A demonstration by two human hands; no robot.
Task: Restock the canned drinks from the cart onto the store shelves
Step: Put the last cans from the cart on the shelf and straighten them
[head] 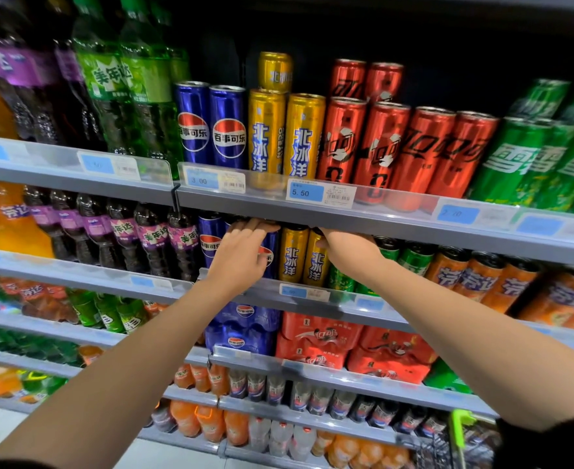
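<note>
Both hands reach the second shelf (312, 301) at center: left hand (241, 255) curls around a blue can (269, 255), right hand (350, 252), at three o'clock beside the yellow cans (304, 257), hides its grip; apparently mid-placement, next seating it upright.

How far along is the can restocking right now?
Done: the upper shelf shows full front rows of blue, gold, red and green cans. In hand: on the shelf below, the left hand grips a blue can, while the right hand reaches in behind the gold cans, its fingers hidden. Left: unclear; only a corner of the cart shows, contents unseen.
</note>
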